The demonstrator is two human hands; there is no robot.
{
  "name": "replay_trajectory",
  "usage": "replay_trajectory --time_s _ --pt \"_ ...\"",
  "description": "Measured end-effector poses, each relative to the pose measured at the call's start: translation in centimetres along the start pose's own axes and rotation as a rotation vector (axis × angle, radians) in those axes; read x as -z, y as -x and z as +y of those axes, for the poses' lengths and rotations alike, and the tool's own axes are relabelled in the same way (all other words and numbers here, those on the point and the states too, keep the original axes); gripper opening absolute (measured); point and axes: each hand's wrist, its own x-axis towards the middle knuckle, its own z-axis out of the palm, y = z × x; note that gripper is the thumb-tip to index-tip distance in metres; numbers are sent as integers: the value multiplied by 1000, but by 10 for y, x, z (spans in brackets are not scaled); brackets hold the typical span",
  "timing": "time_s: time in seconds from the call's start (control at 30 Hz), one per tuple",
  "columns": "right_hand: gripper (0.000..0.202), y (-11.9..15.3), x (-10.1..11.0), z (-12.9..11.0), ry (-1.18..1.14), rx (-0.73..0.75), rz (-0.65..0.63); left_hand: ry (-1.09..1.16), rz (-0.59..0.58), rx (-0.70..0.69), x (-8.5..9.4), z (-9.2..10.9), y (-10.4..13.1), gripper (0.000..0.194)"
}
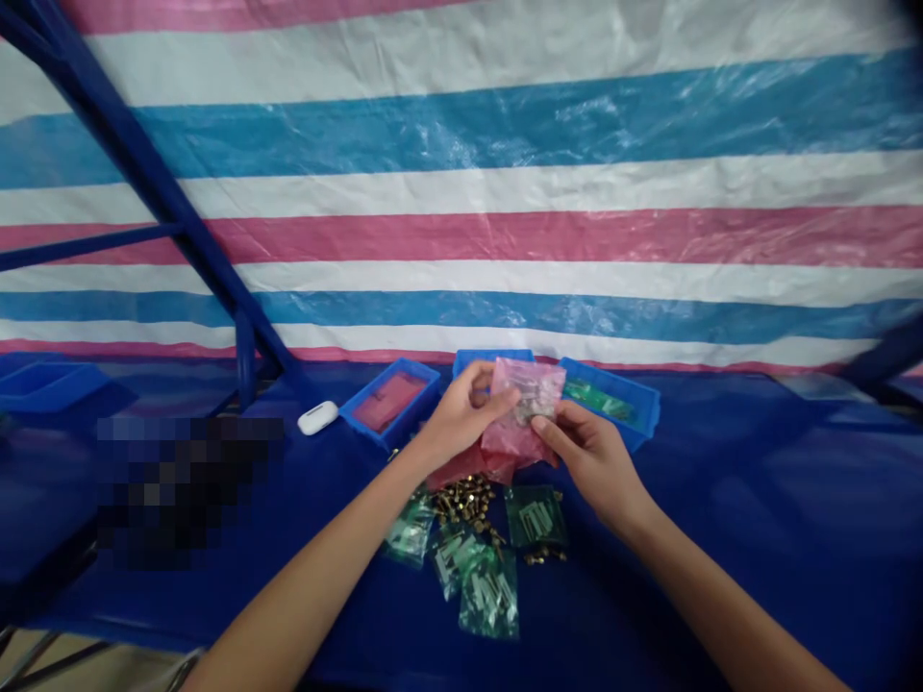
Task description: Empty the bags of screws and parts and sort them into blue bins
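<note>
A pink plastic bag (509,437) with small metallic pieces showing through it is held up above the table. My left hand (472,408) pinches its left side, thumb across the front. On the right side, my right hand (587,452) grips the same bag between thumb and fingers. Below them lies a heap of brass-coloured screw-like parts (465,500). Around the heap are green plastic bags with pale, strip-like pieces inside, among them one at the right (536,516) and one nearest me (490,596). More pink plastic lies under my hands.
A blue bin (347,411) at the left holds pink bags; another blue bin (653,420) at the right holds green ones. A third bin (497,355) stands behind my hands. A white case (318,417) lies left. A blue metal frame (155,183) and striped sheeting (505,235) stand behind.
</note>
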Motion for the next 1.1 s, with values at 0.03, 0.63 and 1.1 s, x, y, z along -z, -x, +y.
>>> replay_trajectory --time_s 0.03,0.63,1.1 --pt "24 0 0 0 0 -8 -18 11 -105 39 4 0 3 38" --pt "26 3 -6 2 -98 -126 -73 131 -260 349 35 -2 36 28" --pt "27 2 0 5 -74 -122 -174 -26 -261 307 34 6 34 31"
